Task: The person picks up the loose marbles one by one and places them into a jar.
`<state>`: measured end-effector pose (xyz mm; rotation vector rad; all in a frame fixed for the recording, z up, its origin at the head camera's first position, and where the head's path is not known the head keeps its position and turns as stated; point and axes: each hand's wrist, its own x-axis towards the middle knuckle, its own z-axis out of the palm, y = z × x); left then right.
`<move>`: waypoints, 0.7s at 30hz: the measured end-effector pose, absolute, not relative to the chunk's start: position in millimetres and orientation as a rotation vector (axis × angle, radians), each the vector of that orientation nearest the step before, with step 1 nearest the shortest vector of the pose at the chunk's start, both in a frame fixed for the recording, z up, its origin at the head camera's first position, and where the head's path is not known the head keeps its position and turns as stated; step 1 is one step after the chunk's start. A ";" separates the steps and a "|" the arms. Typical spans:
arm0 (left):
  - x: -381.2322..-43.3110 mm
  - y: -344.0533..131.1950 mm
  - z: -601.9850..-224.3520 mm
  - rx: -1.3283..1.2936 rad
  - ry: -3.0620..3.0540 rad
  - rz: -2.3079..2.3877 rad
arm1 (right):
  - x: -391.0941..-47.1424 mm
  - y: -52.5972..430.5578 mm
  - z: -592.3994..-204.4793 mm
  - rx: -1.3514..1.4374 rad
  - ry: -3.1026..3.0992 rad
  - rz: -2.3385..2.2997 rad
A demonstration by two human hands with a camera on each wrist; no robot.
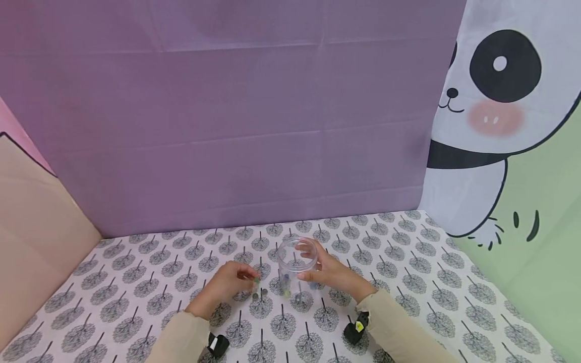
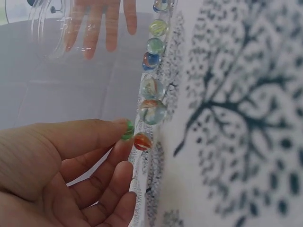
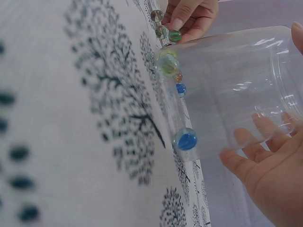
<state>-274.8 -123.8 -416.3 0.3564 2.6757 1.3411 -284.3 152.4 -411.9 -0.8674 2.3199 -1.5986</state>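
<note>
My left hand (image 1: 232,279) pinches a green glass marble (image 2: 128,130) between thumb and fingertips, just above the cloth and left of the jar. Right beside those fingertips is an orange-red marble (image 2: 142,141). Two clear marbles with coloured swirls, a larger one (image 2: 153,112) and another (image 2: 152,88), lie on the cloth near it. A clear, lidless plastic jar (image 1: 286,267) stands upright, and my right hand (image 1: 330,272) holds it from the right, thumb in front and fingers behind. Several marbles lie at the jar's bottom, among them a blue one (image 3: 186,140).
A white cloth (image 1: 281,327) printed with grey trees covers the table. Behind it hangs a purple curtain (image 1: 236,126). A panda-printed panel (image 1: 495,116) borders the right side, and a beige panel (image 1: 41,201) the left. Each wrist carries a small black camera (image 1: 219,346).
</note>
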 end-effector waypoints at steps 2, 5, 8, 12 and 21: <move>-275.4 -123.1 -414.5 0.362 2.672 1.358 | -284.0 153.0 -411.9 -0.860 2.315 -1.601; -276.1 -122.6 -411.9 0.402 2.668 1.372 | -284.0 153.2 -412.2 -0.850 2.316 -1.603; -276.0 -121.6 -408.3 0.422 2.653 1.392 | -284.2 153.8 -412.9 -0.847 2.316 -1.603; -274.5 -119.5 -402.9 0.397 2.669 1.389 | -284.6 154.1 -414.0 -0.859 2.312 -1.603; -270.4 -115.6 -390.2 0.362 2.701 1.406 | -285.7 156.1 -414.3 -0.857 2.315 -1.571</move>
